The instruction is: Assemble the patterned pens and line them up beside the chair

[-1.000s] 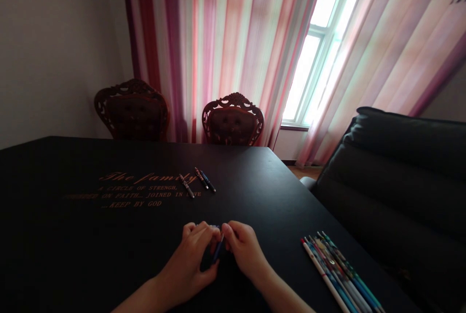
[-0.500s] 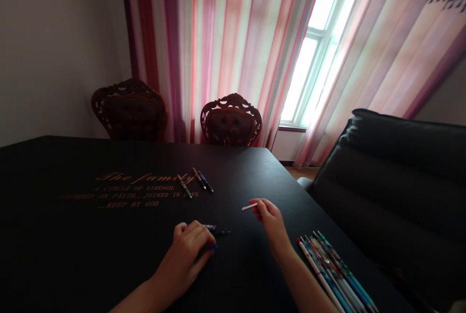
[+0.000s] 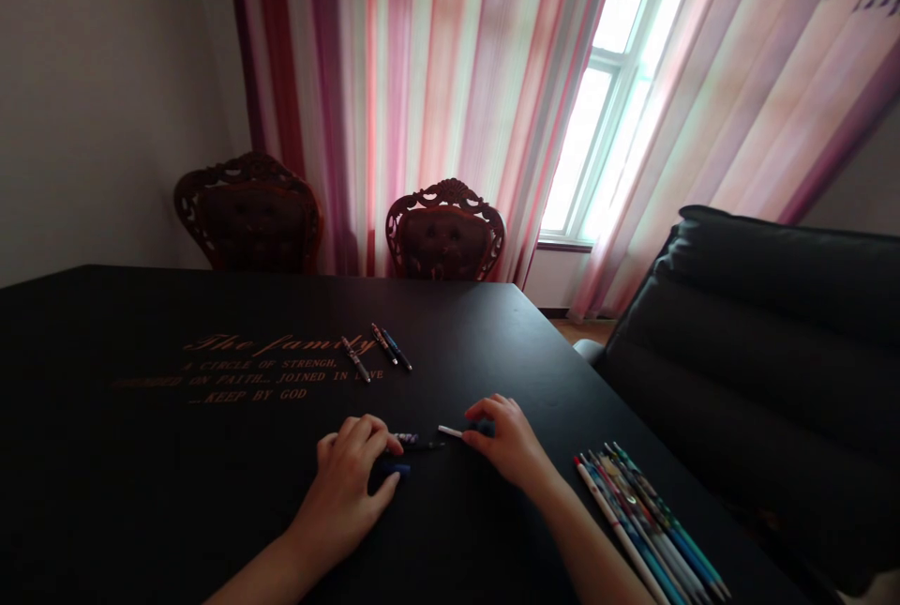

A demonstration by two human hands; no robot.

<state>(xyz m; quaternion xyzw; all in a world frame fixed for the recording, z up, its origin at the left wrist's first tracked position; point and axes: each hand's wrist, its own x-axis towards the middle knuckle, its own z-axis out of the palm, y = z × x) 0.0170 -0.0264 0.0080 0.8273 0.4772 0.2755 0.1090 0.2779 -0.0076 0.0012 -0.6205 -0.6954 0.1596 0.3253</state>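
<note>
On the near part of a black worktop [image 3: 211, 483], several slim pen parts lay around the left hand [image 3: 352, 469] and the right hand [image 3: 502, 436]. The left fingers arched over a patterned pen piece [image 3: 406, 438] and a thin dark rod [image 3: 427, 446], the thumb set wide of the forefinger with a short blue piece [image 3: 399, 471] between them. A small white tube [image 3: 449, 431] met the right thumb; the forefinger stood a little apart, and whether the tube was gripped or merely lay there could not be told.

The likeliest trouble was rolling — the parts looked slender and rounded, so a brush of the left fingers could push one away. The dark rod, barely visible against the black, seemed easiest to overlook.

Gold lettering [image 3: 277, 342] ran across the worktop, with three pens [image 3: 356, 360] near its end; a row of pens [image 3: 651, 525] lay beyond the right forearm. Past the far edge stood two carved chairs [image 3: 444, 234] before striped curtains [image 3: 422, 70]. A bright window [image 3: 587, 136] left the room dim, and a black armchair [image 3: 759, 352] stood at the right.
</note>
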